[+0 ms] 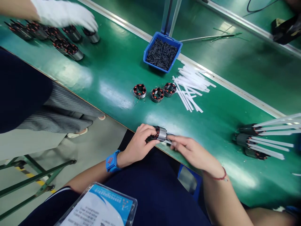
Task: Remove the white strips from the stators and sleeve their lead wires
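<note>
My left hand (138, 142) grips a silver motor stator (161, 134) with dark, copper-wound ends, held on its side near the table's front edge. Just right of it, my right hand (190, 150) pinches a white strip (167, 142) that reaches the stator's right end. Three short stators with copper windings, the leftmost (139, 91), a middle one (157, 94) and one at the right (169, 89), lie farther back. Beside them is a loose pile of white strips (191, 83).
A blue bin (162, 51) of small black pieces stands by the metal rail. At right, stators (243, 139) bear long white strips. A person's white-gloved hand (68, 15) touches stators grouped at upper left.
</note>
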